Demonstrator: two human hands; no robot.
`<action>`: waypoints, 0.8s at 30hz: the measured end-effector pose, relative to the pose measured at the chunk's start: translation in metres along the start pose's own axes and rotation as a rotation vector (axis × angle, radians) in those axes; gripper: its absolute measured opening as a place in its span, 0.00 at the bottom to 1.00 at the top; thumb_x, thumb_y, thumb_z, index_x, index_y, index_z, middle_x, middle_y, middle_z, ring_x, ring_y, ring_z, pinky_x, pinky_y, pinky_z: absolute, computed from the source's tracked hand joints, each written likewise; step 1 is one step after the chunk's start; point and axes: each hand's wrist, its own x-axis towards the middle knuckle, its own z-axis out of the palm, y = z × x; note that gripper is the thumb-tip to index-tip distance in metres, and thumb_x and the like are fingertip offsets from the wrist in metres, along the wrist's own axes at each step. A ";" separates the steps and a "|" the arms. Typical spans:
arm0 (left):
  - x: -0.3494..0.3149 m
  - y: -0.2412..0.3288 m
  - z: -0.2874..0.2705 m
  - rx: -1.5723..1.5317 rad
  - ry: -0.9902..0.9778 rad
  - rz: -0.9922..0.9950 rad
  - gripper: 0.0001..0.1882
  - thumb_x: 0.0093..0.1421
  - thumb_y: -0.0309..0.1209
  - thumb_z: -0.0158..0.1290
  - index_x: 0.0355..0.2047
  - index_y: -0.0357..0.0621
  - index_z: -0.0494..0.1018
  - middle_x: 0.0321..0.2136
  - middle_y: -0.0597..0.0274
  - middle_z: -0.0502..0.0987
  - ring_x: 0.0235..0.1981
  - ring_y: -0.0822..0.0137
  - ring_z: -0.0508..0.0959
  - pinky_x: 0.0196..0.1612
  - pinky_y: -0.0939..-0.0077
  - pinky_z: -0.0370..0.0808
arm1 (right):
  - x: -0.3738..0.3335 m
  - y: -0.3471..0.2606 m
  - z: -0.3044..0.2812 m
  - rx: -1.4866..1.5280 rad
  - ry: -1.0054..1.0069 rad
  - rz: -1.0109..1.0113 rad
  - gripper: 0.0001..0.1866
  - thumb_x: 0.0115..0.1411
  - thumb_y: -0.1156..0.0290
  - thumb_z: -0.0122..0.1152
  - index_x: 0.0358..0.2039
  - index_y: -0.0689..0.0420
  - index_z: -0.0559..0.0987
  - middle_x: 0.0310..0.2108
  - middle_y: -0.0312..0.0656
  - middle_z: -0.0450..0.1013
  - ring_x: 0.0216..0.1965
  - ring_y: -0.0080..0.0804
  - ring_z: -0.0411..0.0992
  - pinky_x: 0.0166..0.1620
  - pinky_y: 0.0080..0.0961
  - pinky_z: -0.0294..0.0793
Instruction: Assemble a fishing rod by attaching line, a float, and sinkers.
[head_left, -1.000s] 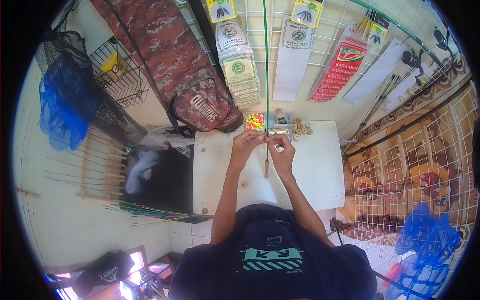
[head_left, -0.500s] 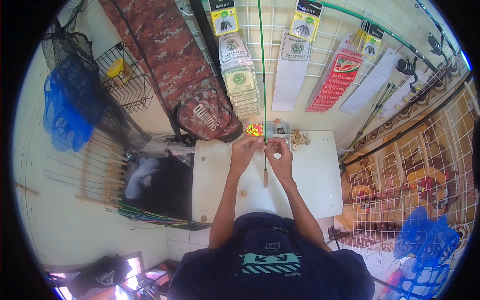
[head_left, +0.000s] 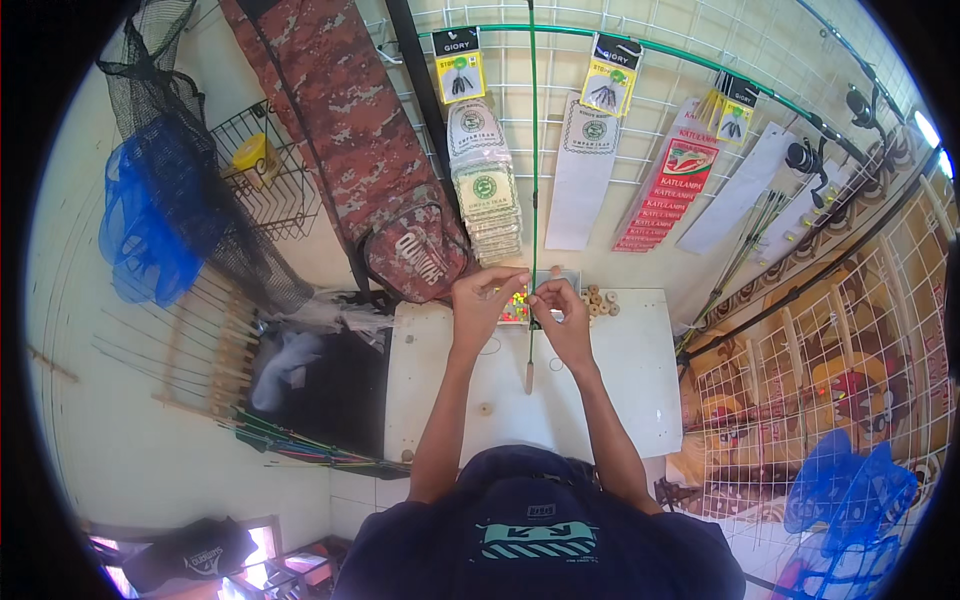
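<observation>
A slim green fishing rod (head_left: 534, 180) with a pale handle (head_left: 529, 378) stands lengthwise in front of me, its handle end over the white table. My left hand (head_left: 488, 302) is just left of the rod, thumb and forefinger pinched close to the shaft. On the other side my right hand (head_left: 562, 318) pinches too, its fingertips at the rod. What lies between the fingertips is too small to make out. Thin dark loops, perhaps line, show below the hands. Partly behind my hands sits a clear compartment box (head_left: 571, 278) with small bright yellow, pink and green pieces.
Round tan discs (head_left: 603, 302) lie at the table's (head_left: 630, 400) back right; one disc (head_left: 486, 409) lies nearer me. A camouflage rod bag (head_left: 330, 110) leans at left. Packets (head_left: 487, 190) hang on a wire grid behind. Blue nets (head_left: 150, 220) and more rods hang around.
My hands have spread slightly apart at the rod, the left one moving left. The whole view has shifted, so the wall things sit lower. Thin loops now show on the table.
</observation>
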 end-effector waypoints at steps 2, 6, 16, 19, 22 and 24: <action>0.004 0.006 0.002 -0.056 0.018 0.093 0.08 0.57 0.21 0.59 0.38 0.33 0.80 0.37 0.56 0.81 0.38 0.72 0.79 0.44 0.80 0.75 | 0.001 -0.007 0.002 0.024 0.005 -0.003 0.06 0.60 0.76 0.60 0.37 0.61 0.73 0.32 0.33 0.73 0.34 0.18 0.71 0.42 0.19 0.70; 0.007 0.024 0.007 -0.077 0.005 0.188 0.10 0.54 0.18 0.60 0.38 0.35 0.81 0.40 0.52 0.80 0.44 0.67 0.79 0.48 0.77 0.75 | 0.006 -0.016 0.005 0.020 -0.002 -0.039 0.05 0.61 0.77 0.58 0.37 0.61 0.74 0.33 0.33 0.72 0.36 0.19 0.72 0.43 0.19 0.71; 0.013 0.033 0.016 -0.189 -0.031 0.301 0.09 0.53 0.16 0.60 0.36 0.33 0.80 0.48 0.43 0.75 0.45 0.61 0.79 0.47 0.70 0.78 | 0.004 -0.035 0.005 -0.076 -0.023 -0.039 0.10 0.61 0.74 0.59 0.43 0.61 0.79 0.34 0.41 0.79 0.34 0.22 0.74 0.39 0.22 0.73; 0.012 0.039 0.021 -0.268 -0.034 0.183 0.05 0.55 0.15 0.57 0.32 0.31 0.79 0.43 0.41 0.77 0.41 0.59 0.81 0.47 0.68 0.79 | 0.004 -0.039 0.002 -0.144 -0.042 -0.094 0.12 0.60 0.73 0.60 0.44 0.62 0.78 0.35 0.42 0.79 0.33 0.24 0.75 0.39 0.23 0.73; 0.009 0.038 0.021 -0.283 -0.016 0.170 0.05 0.55 0.17 0.59 0.33 0.31 0.79 0.40 0.48 0.79 0.39 0.67 0.80 0.44 0.75 0.79 | 0.003 -0.056 -0.004 0.046 0.023 -0.138 0.15 0.59 0.74 0.61 0.46 0.60 0.75 0.41 0.41 0.76 0.38 0.26 0.73 0.44 0.25 0.71; 0.008 0.040 0.023 -0.267 -0.005 0.156 0.05 0.55 0.17 0.59 0.33 0.31 0.79 0.39 0.48 0.79 0.39 0.68 0.80 0.44 0.76 0.78 | 0.004 -0.069 -0.008 0.110 0.085 -0.162 0.14 0.58 0.74 0.61 0.45 0.60 0.76 0.41 0.40 0.76 0.40 0.26 0.72 0.45 0.25 0.70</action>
